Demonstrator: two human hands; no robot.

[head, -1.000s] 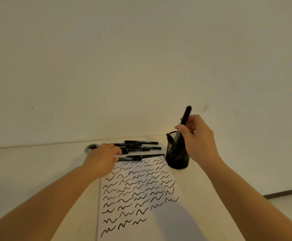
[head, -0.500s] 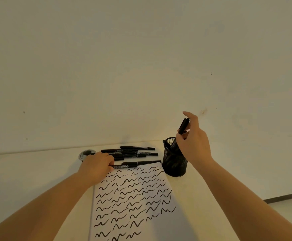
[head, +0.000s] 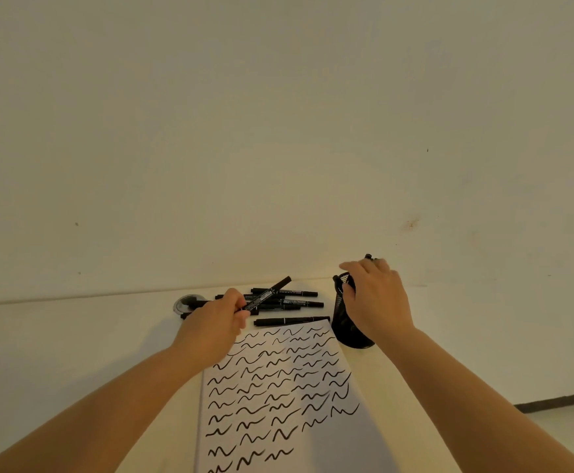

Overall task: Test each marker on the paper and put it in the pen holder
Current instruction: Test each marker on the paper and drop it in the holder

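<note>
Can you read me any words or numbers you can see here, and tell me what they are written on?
No text here can be read.
Marker held in the left hand: the marker has a white printed label on its barrel, too small and blurred to read.
Markers on the table: white labels too, also unreadable.
Paper: only black wavy test squiggles, no letters or numbers.
Pen holder: no print visible.

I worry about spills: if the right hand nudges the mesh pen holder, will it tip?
The mesh pen holder is probably light, being open wire mesh. It stands taller than wide, and markers poke above its rim, so a sideways push could tip it. The right hand hovering over its rim could steady it.
</note>
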